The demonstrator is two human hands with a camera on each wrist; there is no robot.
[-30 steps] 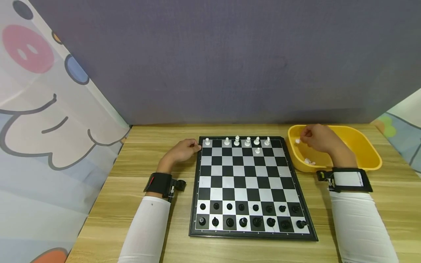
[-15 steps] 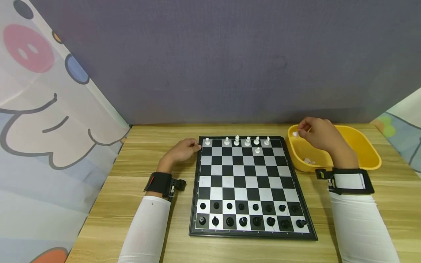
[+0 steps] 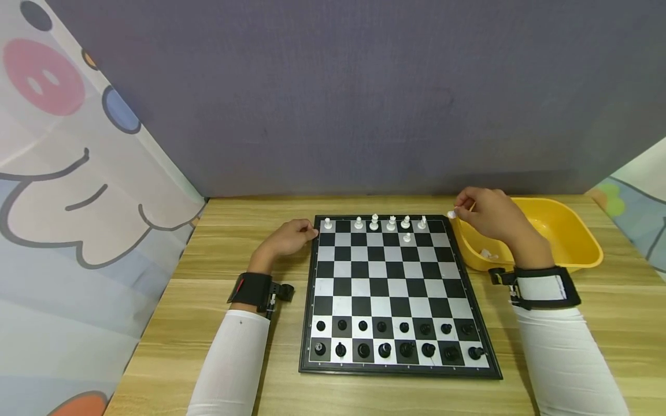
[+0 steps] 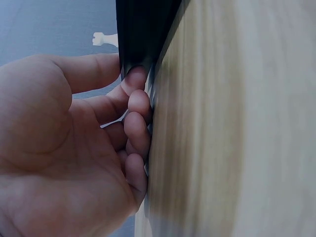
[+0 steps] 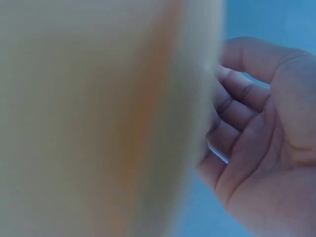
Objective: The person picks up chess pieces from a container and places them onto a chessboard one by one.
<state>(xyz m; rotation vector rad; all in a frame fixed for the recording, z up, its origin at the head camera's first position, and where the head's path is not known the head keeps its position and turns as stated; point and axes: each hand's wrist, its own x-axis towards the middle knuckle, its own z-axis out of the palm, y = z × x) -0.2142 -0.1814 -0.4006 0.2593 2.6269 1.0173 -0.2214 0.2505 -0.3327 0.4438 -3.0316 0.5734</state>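
At the left border of the chessboard (image 3: 385, 288), my left hand (image 3: 286, 238) pinches the black rim near the far corner, thumb above and fingertips beneath it in the left wrist view. My right hand (image 3: 491, 216) holds a small white chess piece (image 3: 451, 214) between thumb and fingers, over the yellow basin's left rim beside the board's far right corner. The kind of piece is too small to tell. Several white pieces stand along the far row, among them a rook (image 4: 105, 39), with one white pawn (image 3: 407, 237) a row nearer. In the right wrist view the blurred basin hides the fingertips.
The yellow basin (image 3: 577, 237) stands against the board's right side, with a few white pieces (image 3: 487, 253) inside. Black pieces (image 3: 385, 351) fill the two nearest rows. A grey panel (image 3: 333, 115) rises behind the wooden table (image 3: 224, 254).
My right hand has lifted the white piece up from inside the basin and moved left to its rim near the board. My left hand stays at the board's edge.
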